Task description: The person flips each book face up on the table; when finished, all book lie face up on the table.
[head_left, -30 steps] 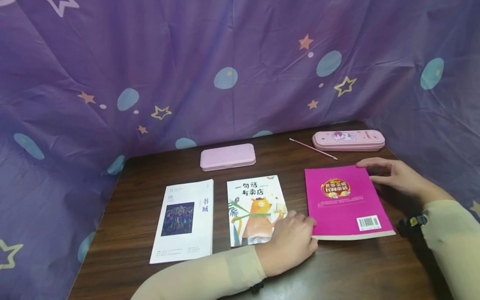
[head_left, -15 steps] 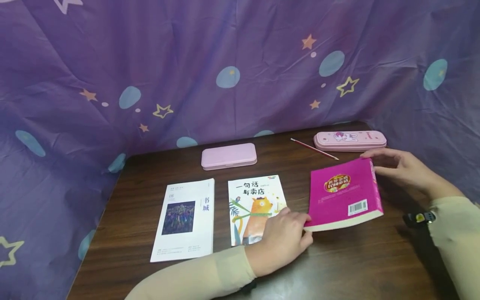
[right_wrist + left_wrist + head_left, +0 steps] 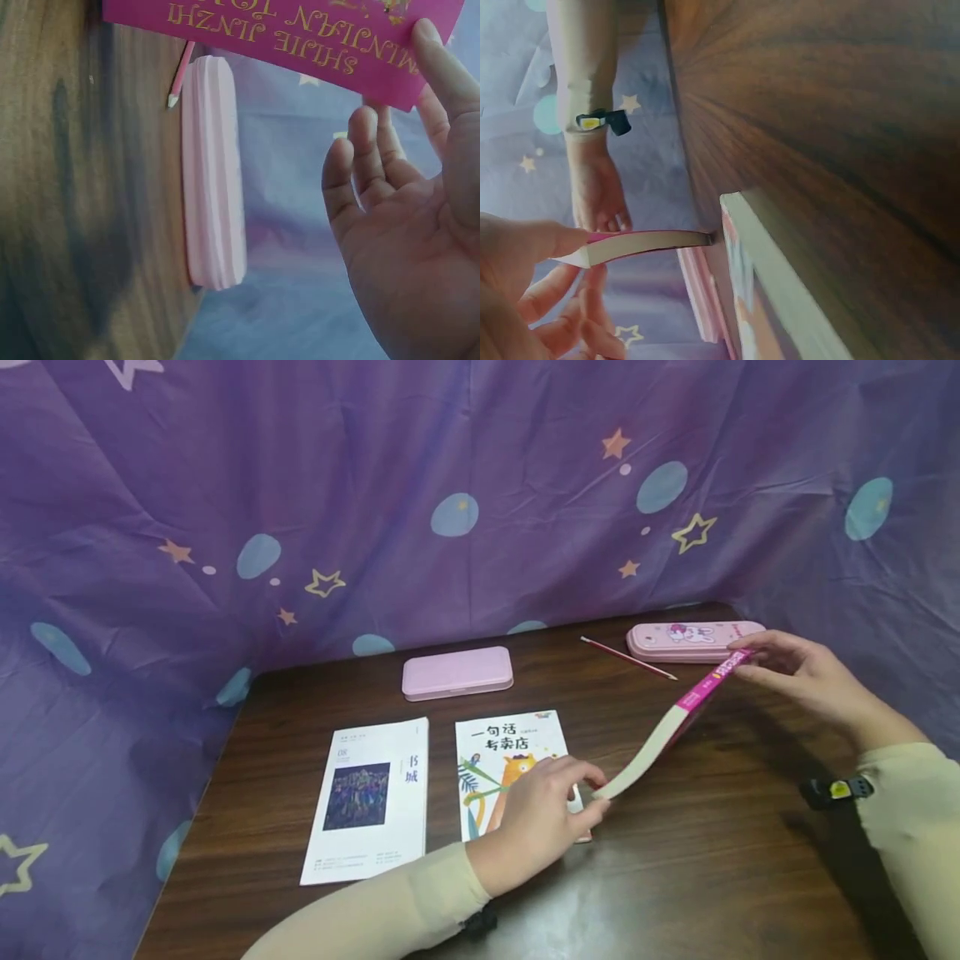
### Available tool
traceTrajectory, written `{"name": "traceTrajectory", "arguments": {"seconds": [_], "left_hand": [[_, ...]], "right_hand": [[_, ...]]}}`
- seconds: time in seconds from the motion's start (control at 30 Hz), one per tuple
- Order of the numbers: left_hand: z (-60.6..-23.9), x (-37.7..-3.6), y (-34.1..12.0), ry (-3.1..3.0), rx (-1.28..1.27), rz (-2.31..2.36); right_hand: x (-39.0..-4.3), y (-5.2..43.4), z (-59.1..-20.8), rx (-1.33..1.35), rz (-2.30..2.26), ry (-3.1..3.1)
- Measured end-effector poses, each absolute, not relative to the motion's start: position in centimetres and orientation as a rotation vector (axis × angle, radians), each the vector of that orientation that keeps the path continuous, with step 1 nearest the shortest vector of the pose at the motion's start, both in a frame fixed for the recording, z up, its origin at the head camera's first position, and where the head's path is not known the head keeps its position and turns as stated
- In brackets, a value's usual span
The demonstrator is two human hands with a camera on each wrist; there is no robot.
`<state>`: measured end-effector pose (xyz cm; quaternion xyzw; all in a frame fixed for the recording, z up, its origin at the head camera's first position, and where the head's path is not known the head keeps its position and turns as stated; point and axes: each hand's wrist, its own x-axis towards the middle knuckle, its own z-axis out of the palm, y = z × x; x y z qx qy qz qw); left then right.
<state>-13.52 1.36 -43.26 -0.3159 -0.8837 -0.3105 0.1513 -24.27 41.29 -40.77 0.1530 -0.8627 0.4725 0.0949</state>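
In the head view a magenta paperback book (image 3: 649, 754) is tilted edge-on above the table, its right end higher and its pages bowed. My left hand (image 3: 534, 817) pinches its lower left end between thumb and fingers. At the raised right end, my right hand (image 3: 813, 685) pinches the spine side. The right wrist view shows gold lettering on the magenta cover (image 3: 262, 34), the thumb pressed at its corner. Below my left hand lies a picture book (image 3: 498, 735) with an orange bear, partly hidden by that hand.
Left of the bear book lies a white magazine (image 3: 405, 835). Behind them sits a plain pink case (image 3: 457, 673). A red pencil (image 3: 628, 658) and a pink rabbit pencil case (image 3: 675, 647) lie at the back right of the wooden table (image 3: 675, 893). Purple curtain (image 3: 375, 485) encloses the back.
The magenta book has turned from nearly flat, back cover up, to edge-on with its right end raised. My right hand has lifted; my left hand has shifted left over the bear book.
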Motion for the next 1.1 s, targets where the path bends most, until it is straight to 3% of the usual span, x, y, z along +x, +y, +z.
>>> {"name": "traceTrajectory", "arguments": {"seconds": [0.6,0.87,1.1], "left_hand": [[-43.8,-13.7,1.9,-2.579,-0.809,-1.137],[-44.7,-14.2,3.1,-2.743,-0.751,-1.245],[-45.4,-14.3,4.2,-2.877,-0.721,-1.015]], "right_hand": [[-24.4,40.8,-41.5,0.136,1.244,-2.81],[-24.5,42.3,-43.3,0.273,1.232,-2.959],[-24.7,42.4,-44.8,0.302,1.166,-3.045]]}}
